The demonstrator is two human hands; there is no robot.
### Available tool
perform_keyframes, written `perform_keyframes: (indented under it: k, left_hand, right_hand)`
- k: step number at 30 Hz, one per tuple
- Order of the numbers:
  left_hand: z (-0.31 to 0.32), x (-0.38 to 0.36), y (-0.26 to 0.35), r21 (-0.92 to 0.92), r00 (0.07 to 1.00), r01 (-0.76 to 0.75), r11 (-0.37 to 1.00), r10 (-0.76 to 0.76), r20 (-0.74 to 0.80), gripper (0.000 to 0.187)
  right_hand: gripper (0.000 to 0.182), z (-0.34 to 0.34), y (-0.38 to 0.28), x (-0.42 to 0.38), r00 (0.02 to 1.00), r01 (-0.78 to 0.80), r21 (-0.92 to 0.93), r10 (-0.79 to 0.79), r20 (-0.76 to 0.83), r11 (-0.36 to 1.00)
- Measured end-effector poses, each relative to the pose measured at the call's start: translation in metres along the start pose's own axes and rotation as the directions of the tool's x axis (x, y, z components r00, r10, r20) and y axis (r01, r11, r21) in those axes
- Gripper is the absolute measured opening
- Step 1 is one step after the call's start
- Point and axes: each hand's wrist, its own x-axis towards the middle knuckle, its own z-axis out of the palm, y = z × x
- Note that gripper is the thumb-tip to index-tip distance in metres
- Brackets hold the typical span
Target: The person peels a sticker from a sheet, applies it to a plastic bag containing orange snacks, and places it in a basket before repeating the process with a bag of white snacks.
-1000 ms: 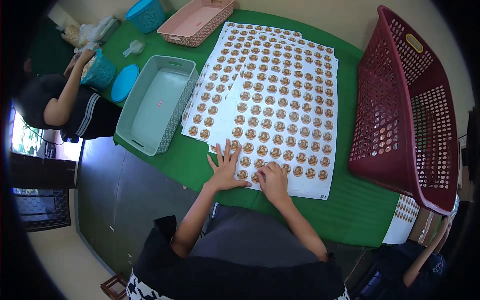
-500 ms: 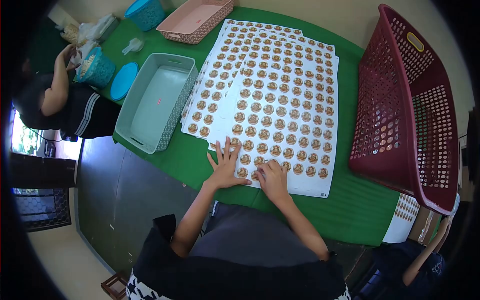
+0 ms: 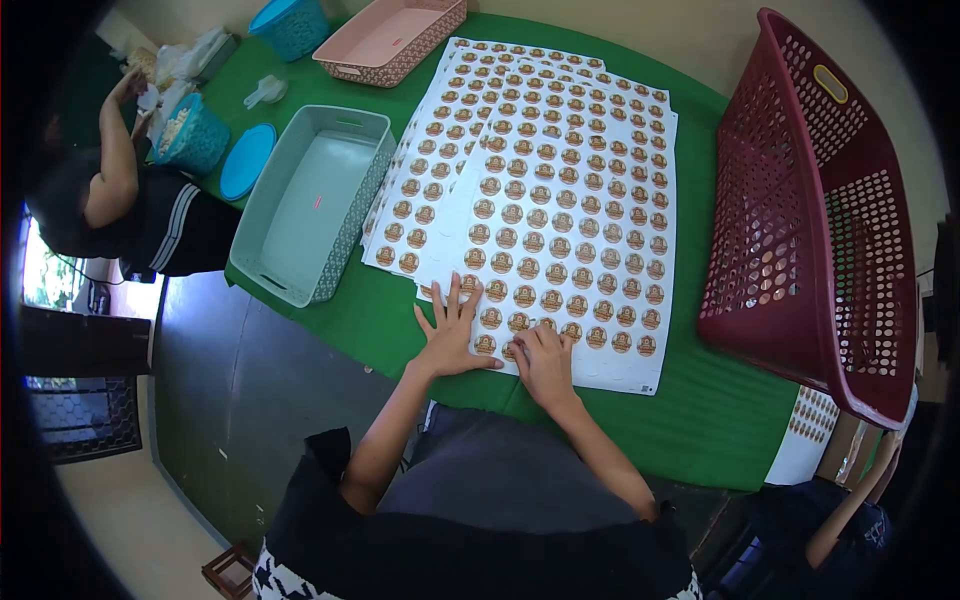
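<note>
Left hand [image 3: 450,338] spreads wide, flat on the label sheet [image 3: 612,376]; right hand [image 3: 545,362] curls at the bottom row, its grip closed or not, I cannot tell.

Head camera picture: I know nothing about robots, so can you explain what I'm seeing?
There is no robot here. A person wears a camera on their head, looking forward and down at their own bare hands.

The left hand lies spread on the near left corner of a sheet printed with rows of round designs. The right hand has its fingertips bunched at the near edge; whether they grip anything is too small to tell.

More sheets lie beneath, on a green table. Around them are a pale green basket, a pink basket and a tall maroon basket. Other people are at the left and right.
</note>
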Motion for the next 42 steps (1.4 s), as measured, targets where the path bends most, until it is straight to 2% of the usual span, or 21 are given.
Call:
perform_keyframes:
  k: [17,23,26,29,31,32,33,34,35,36,38,39,40,41,42]
  left_hand:
    - [0.000,0.000,0.000,0.002,1.000,0.002,1.000,-0.002,0.003,0.114]
    - [-0.001,-0.001,0.000,-0.006,1.000,0.003,1.000,-0.003,0.011,0.114]
    - [-0.001,-0.001,0.000,-0.003,1.000,0.004,1.000,-0.004,0.001,0.115]
    - [-0.001,-0.001,-0.001,-0.002,1.000,0.008,1.000,-0.008,0.006,0.115]
    - [0.000,0.000,-0.001,0.006,1.000,0.008,1.000,-0.008,0.009,0.115]
    - [0.000,-0.001,-0.001,0.007,1.000,0.008,1.000,-0.008,0.009,0.115]
    - [-0.001,-0.001,-0.001,0.011,1.000,0.011,1.000,-0.012,0.017,0.116]
    - [-0.001,-0.001,0.000,0.016,1.000,0.013,1.000,-0.014,0.024,0.116]
    - [-0.002,-0.001,-0.001,0.019,1.000,0.009,1.000,-0.009,0.023,0.116]
    - [-0.004,-0.003,-0.001,0.005,1.000,-0.003,1.000,0.002,0.013,0.114]
    - [-0.008,-0.004,0.005,-0.002,1.000,-0.031,1.000,0.031,0.002,0.112]
    - [-0.011,-0.005,0.013,-0.063,0.995,-0.038,0.997,0.031,-0.100,0.109]
    - [-0.018,-0.007,0.022,-0.124,0.980,-0.051,0.991,0.026,-0.198,0.106]
    - [-0.037,-0.015,0.045,-0.093,0.964,-0.090,0.992,0.063,-0.259,0.088]
    - [-0.045,-0.016,0.052,-0.086,0.964,-0.102,0.991,0.077,-0.256,0.088]
  right_hand:
    - [0.009,-0.002,0.000,0.005,0.999,-0.015,-0.049,0.017,0.051,0.999]
    - [0.012,-0.009,-0.004,0.007,0.988,0.003,-0.092,0.011,0.152,0.996]
    - [0.012,-0.013,-0.005,0.005,0.994,0.048,-0.048,-0.043,0.102,0.998]
    - [0.012,-0.025,-0.001,0.002,0.986,0.047,0.059,-0.056,0.158,0.997]
    - [0.009,-0.041,0.004,-0.001,0.881,-0.043,0.311,-0.110,0.460,0.950]
    - [0.009,-0.051,0.003,-0.002,0.882,-0.043,0.311,-0.111,0.459,0.949]
    - [0.007,-0.064,-0.002,-0.003,0.853,-0.207,0.602,-0.159,0.496,0.771]
    - [0.006,-0.078,-0.005,-0.003,0.831,-0.360,0.797,-0.221,0.510,0.485]
    - [0.008,-0.091,-0.003,-0.005,0.843,-0.451,0.854,-0.192,0.503,0.259]
    - [0.008,-0.099,-0.002,-0.008,0.846,-0.446,0.857,-0.190,0.498,0.259]
    - [0.014,-0.113,-0.001,-0.012,0.935,-0.354,0.926,0.050,0.351,0.127]
    - [0.019,-0.123,-0.003,-0.010,0.941,-0.340,0.866,0.125,0.316,0.366]
    - [0.019,-0.130,-0.007,-0.008,0.944,-0.330,0.869,0.135,0.301,0.368]
    - [0.019,-0.134,-0.010,-0.006,0.955,-0.295,0.802,0.171,0.241,0.519]
    - [0.020,-0.138,-0.014,-0.005,0.964,-0.264,0.709,0.197,0.178,0.654]
